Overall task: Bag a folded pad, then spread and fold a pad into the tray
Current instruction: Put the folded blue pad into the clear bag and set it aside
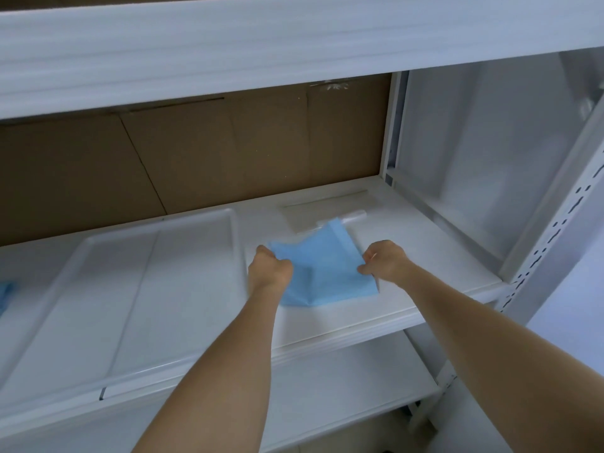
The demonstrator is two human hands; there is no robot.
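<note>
A folded light-blue pad (322, 266) lies on the white shelf, right of the tray. My left hand (269, 268) grips its left edge with closed fingers. My right hand (385, 259) pinches its right edge. The pad's far end reaches the mouth of a clear plastic bag (322, 212) lying flat behind it; whether the pad is inside the bag I cannot tell. A large shallow white tray (235, 230) sits on the shelf to the left, with nothing in it.
The white shelf (359, 312) has a brown cardboard back wall (212, 155) and another shelf board (261, 50) overhead. A perforated metal upright (552, 237) stands at the right. A scrap of blue material (5, 292) shows at the far left edge. A lower shelf (343, 387) lies beneath.
</note>
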